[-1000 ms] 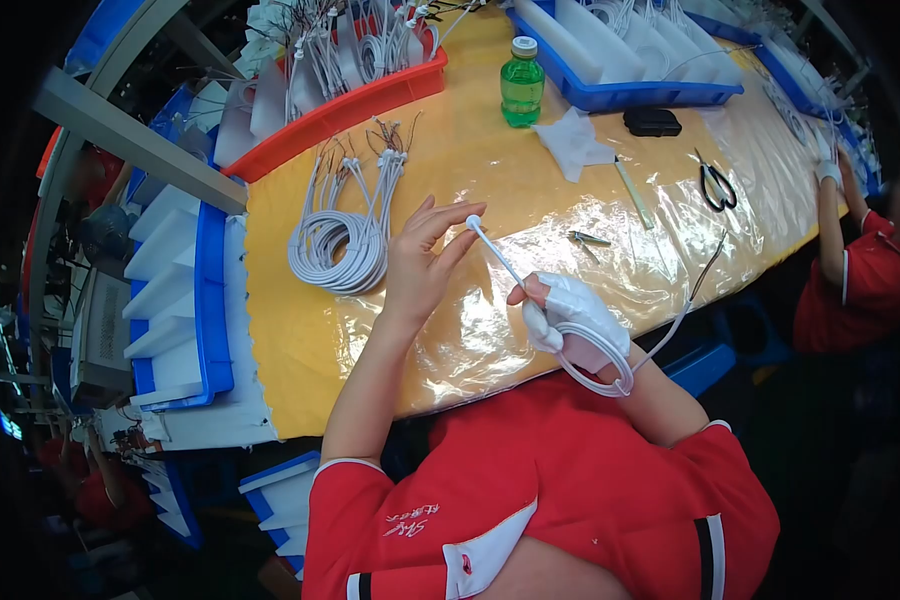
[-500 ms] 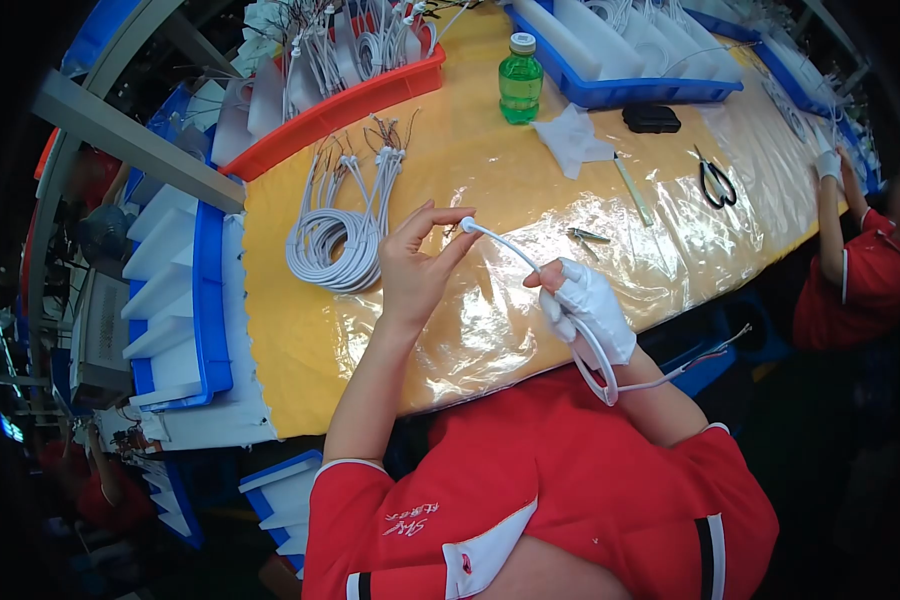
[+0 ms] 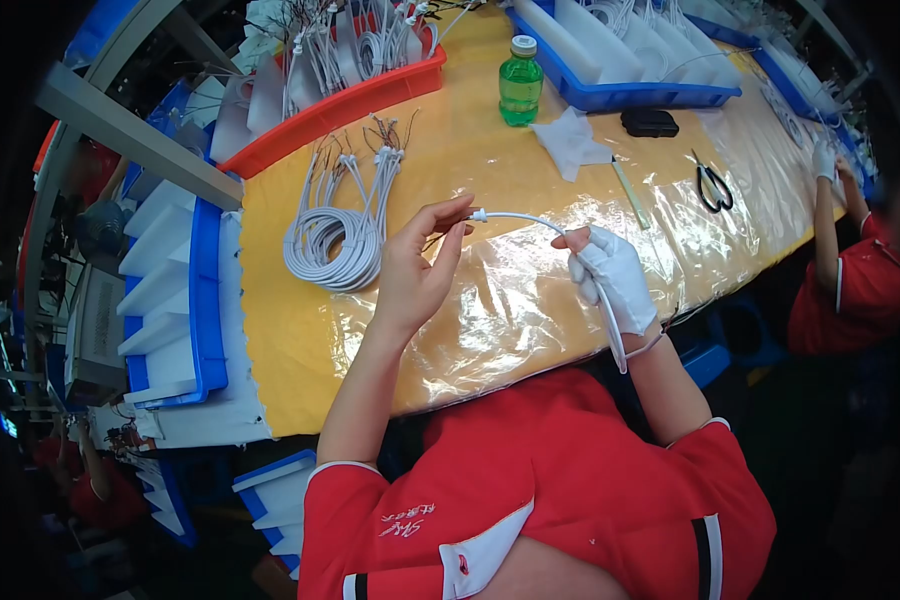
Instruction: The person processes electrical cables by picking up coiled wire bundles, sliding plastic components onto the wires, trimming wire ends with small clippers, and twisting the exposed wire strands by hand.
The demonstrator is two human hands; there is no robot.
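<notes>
Cable point(image 3: 525, 217): right of coiled bundle point(image 3: 342, 248)
Change: right hand point(image 3: 615, 277) farther from bundle than before
Left hand point(image 3: 418, 268): thumb and finger pinching cable's end
Right hand: gloved, curled around cable

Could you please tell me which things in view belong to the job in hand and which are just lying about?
Belonging, it seems:
White cable, held between the left hand and gloved right hand
Similar coiled cables
Red bin holding cables

Just lying about, apparently:
Green bottle
White cloth
Black case
Black-handled scissors, in neither hand
</notes>
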